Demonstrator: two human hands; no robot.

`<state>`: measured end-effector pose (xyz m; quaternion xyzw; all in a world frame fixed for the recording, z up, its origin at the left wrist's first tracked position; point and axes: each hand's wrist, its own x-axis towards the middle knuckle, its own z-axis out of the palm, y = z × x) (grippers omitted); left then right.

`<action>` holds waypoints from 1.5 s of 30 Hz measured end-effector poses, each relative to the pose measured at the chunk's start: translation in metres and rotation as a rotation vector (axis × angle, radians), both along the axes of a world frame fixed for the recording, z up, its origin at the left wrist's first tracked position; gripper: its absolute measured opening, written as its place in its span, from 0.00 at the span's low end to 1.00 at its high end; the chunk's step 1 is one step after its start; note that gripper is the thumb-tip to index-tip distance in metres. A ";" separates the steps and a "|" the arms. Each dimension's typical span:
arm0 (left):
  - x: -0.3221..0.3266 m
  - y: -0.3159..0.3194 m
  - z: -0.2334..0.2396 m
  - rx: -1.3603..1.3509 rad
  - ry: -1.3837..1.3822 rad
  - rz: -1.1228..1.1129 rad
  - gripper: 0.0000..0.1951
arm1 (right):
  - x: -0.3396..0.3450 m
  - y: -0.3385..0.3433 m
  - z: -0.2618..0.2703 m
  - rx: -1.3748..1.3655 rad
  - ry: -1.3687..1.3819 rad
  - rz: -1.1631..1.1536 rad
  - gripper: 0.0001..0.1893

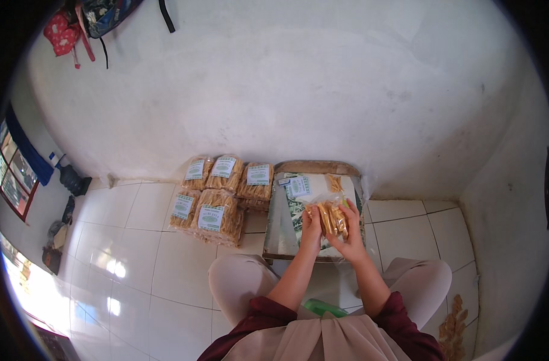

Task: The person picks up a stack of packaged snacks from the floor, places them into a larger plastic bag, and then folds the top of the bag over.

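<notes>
Between my two hands is a clear plastic bag of golden stick snacks (328,219). My left hand (311,228) holds its left side, and my right hand (350,230) grips its right side with the fingers spread over the top. Below the bag stands a low wooden table (276,234) with a printed covering. On it, a stack of printed paper labels (298,186) lies to the left of the bag. A small bundle of snack sticks (335,183) rests near the table's far edge.
Filled, labelled snack bags (218,212) are stacked on the tiled floor left of the table, by the wall (274,99). Brown snack pieces (453,329) lie at the lower right. A green object (324,307) sits between my legs. A water jug (71,179) stands far left.
</notes>
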<state>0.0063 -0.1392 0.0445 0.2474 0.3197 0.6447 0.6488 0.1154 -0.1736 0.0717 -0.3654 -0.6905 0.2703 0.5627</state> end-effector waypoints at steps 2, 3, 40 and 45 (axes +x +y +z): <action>0.004 0.001 0.000 -0.004 0.036 0.014 0.21 | 0.005 0.001 -0.008 -0.126 0.149 0.105 0.36; 0.004 0.004 -0.004 -0.006 0.051 0.040 0.22 | 0.003 0.000 -0.002 -0.169 0.179 0.129 0.36; 0.048 -0.024 -0.029 -0.024 -0.432 -0.292 0.28 | 0.003 -0.024 -0.024 -0.301 0.631 -0.041 0.42; 0.054 -0.027 -0.034 -0.084 -0.222 -0.341 0.28 | 0.018 -0.024 -0.024 -0.479 0.650 -0.035 0.37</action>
